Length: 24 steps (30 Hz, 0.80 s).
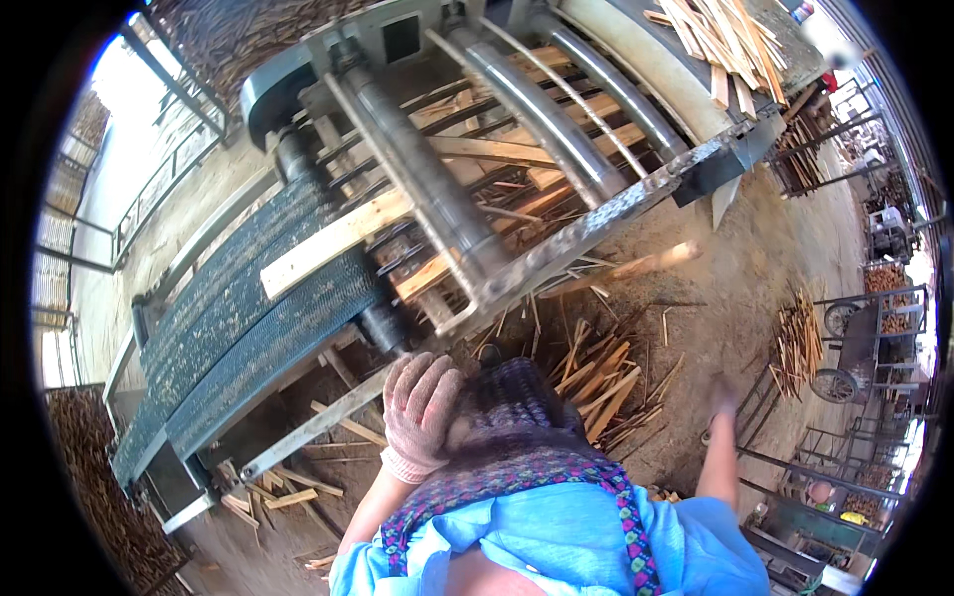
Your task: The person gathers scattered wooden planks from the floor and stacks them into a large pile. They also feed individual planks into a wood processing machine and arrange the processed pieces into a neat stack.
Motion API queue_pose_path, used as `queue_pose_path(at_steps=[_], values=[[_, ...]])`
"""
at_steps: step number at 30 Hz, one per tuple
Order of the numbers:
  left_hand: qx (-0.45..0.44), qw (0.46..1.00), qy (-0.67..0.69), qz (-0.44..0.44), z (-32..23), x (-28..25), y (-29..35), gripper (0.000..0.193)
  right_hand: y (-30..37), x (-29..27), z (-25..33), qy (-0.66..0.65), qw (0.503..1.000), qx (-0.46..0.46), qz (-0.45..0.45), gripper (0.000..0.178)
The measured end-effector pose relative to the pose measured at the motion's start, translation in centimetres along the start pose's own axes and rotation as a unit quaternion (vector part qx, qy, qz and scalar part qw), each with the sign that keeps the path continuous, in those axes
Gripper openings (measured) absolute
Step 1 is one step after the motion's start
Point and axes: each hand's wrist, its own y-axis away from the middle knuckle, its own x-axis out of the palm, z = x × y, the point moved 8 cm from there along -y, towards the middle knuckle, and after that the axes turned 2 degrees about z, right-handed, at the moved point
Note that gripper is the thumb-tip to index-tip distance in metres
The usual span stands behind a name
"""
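Note:
My left hand (422, 412), in a pale knitted work glove, is held in front of my apron, beside the conveyor's lower end. Its fingers are curled in, and whatever they may hold is hidden. Out to the right, low over the floor, my right hand (723, 392) is smeared by motion, so its fingers cannot be read. In front of me stands a machine with thick steel rollers (537, 109) and a ribbed dark green conveyor belt (248, 273). A pale wooden board (338, 243) lies across from the belt to beneath the rollers. More wood strips (497, 149) lie under the rollers.
Loose wood slats (601, 382) are heaped on the floor by my feet, near a blurred wood piece (656, 260). Another stack of strips (725, 45) rests on the machine's far right end. To the right are a slat pile (798, 343) and a wheeled cart (845, 348).

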Motion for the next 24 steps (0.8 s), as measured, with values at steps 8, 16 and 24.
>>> queue_pose_path(at_steps=[8,16,24], values=[[-0.200,0.976,0.015,0.080,3.9,-1.9,18.7,0.046,26.9,22.6,-10.5,-0.049,0.904,0.141,0.401,0.021],[-0.294,0.956,0.003,-0.006,2.5,-7.4,25.8,0.037,26.3,24.3,11.9,-0.067,0.902,-0.127,0.407,0.038],[-0.169,0.972,-0.162,-0.031,10.0,-13.9,13.7,0.037,30.1,23.1,17.5,0.082,0.871,-0.223,0.429,0.045]])
